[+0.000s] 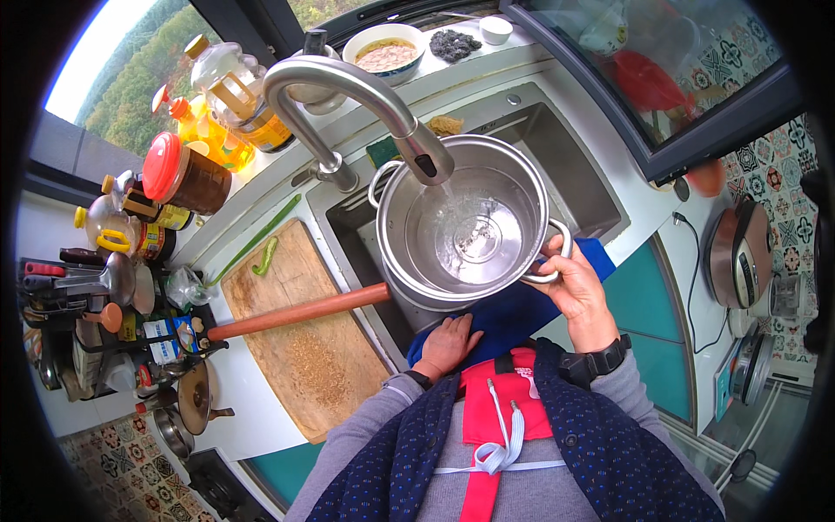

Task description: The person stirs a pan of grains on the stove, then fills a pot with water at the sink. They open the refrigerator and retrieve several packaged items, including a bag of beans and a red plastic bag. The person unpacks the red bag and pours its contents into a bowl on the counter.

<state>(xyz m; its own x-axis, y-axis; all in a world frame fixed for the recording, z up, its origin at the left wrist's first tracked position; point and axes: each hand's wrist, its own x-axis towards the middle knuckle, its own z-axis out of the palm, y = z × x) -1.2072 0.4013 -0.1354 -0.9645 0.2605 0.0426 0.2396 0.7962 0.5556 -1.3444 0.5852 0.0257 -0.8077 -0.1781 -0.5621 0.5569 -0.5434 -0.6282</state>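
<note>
A stainless steel pot (479, 241) with two loop handles sits over the double-basin sink (574, 176), with water inside. Above its rim hangs the spout of a pull-down faucet (427, 153), and water runs from it into the pot. My right hand (574, 287) grips the handle nearest me. My left hand (450, 346) lies on a blue cloth (515, 313) at the sink's front edge, fingers spread and holding nothing. A wooden rolling pin (300, 312) lies across a wooden cutting board (287, 274), one end reaching over the sink's left edge.
Brown crumbs (319, 372) and a green pepper piece (265, 256) lie on the board. Bottles and a red-lidded jar (189, 173) line the windowsill, near a bowl of food in liquid (385, 55). An open window sash (652, 85) juts over the right. A utensil rack (117, 313) stands left.
</note>
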